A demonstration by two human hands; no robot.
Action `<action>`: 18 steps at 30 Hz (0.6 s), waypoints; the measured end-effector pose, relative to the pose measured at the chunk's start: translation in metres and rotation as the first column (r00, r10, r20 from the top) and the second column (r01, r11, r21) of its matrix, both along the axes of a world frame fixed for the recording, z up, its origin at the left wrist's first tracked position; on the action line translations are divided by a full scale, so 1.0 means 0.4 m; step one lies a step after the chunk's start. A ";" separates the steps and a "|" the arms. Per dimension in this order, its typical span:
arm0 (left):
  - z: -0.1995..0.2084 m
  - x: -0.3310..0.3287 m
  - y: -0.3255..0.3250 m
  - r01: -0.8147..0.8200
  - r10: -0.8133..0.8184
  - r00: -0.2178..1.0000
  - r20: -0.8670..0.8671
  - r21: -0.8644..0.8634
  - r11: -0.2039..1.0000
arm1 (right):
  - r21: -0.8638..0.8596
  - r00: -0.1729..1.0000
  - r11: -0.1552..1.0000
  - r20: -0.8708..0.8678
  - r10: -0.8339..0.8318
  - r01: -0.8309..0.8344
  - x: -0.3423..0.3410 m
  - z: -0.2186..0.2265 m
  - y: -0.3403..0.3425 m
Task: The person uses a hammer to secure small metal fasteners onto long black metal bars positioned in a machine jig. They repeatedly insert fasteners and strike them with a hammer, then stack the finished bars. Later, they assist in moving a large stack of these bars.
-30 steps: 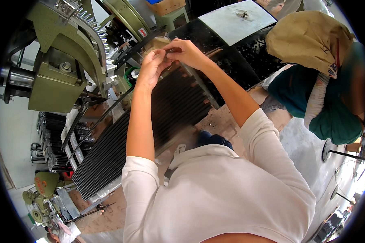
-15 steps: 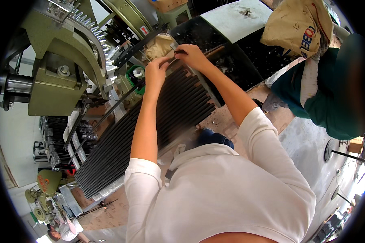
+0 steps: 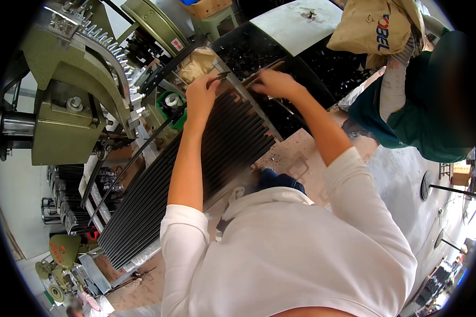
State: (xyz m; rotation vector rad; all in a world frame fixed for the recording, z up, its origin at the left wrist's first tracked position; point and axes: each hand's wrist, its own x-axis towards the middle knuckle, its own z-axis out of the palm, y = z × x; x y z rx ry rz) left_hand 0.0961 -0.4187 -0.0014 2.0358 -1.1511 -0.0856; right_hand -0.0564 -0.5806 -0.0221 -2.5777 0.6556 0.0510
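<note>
My left hand (image 3: 200, 98) is raised over the far end of a row of long dark bars (image 3: 195, 164). Its thumb and fingers pinch a small dark piece (image 3: 221, 76), whose exact kind I cannot make out. To the right, my right hand (image 3: 278, 84) hangs over the near edge of a black tray (image 3: 312, 79) strewn with small bits. Motion smears its fingers, so whether they hold anything is unclear. A thin brownish strip (image 3: 272, 67) lies close beyond those fingers. The bars lie side by side, running from the lower left up to my hands.
A big olive-green press (image 3: 69, 121) stands at the left, near a green bin (image 3: 178, 122) holding a white roll. Crumpled brown paper (image 3: 197, 64) lies past my left hand. At the right, a person in dark green (image 3: 433, 116) handles a tan sack (image 3: 367, 31).
My right hand has parted from the left and moved right and slightly down, over the black tray. My left hand stays near the bar ends. The view has shifted a little.
</note>
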 end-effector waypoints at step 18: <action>-0.007 -0.007 -0.006 0.051 -0.044 0.995 0.086 -0.082 0.995 | 0.978 0.779 0.204 0.159 -0.606 -0.041 -0.198 0.088 0.171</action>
